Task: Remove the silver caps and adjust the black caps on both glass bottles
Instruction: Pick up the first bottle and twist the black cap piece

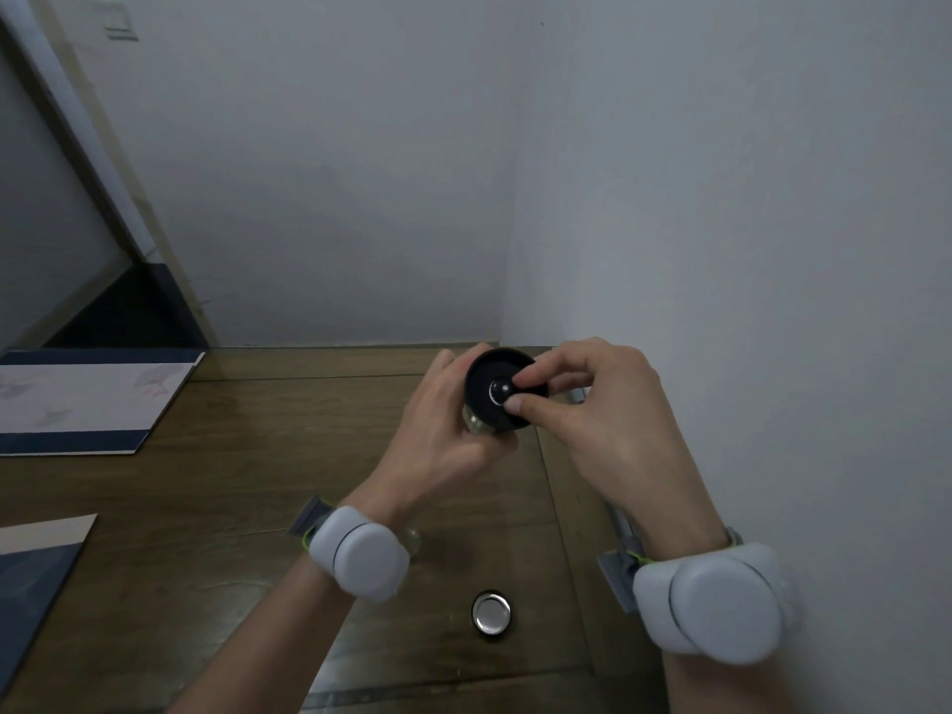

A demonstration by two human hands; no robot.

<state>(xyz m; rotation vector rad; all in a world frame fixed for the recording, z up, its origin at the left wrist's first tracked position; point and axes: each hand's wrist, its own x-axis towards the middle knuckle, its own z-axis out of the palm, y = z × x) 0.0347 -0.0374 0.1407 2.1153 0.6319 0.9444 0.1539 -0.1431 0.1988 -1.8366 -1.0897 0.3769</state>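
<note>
My left hand [443, 435] is wrapped around a glass bottle [476, 422], held above the wooden table [206, 497] near the back right corner. The bottle's round black cap [492, 378] faces me. At the cap's centre sits a small silver cap [499, 391], and my right hand [597, 404] pinches it between thumb and forefinger. Most of the glass is hidden by my left palm. Another silver cap [492, 612] lies on the table near the front, between my forearms. A bit of clear glass [414, 541] shows just behind my left wrist; what it is I cannot tell.
Grey walls close in behind and to the right of the table. A white and blue board [87, 404] lies at the table's left, with another sheet [36, 569] at the lower left. Bulky grey bands sit on both wrists.
</note>
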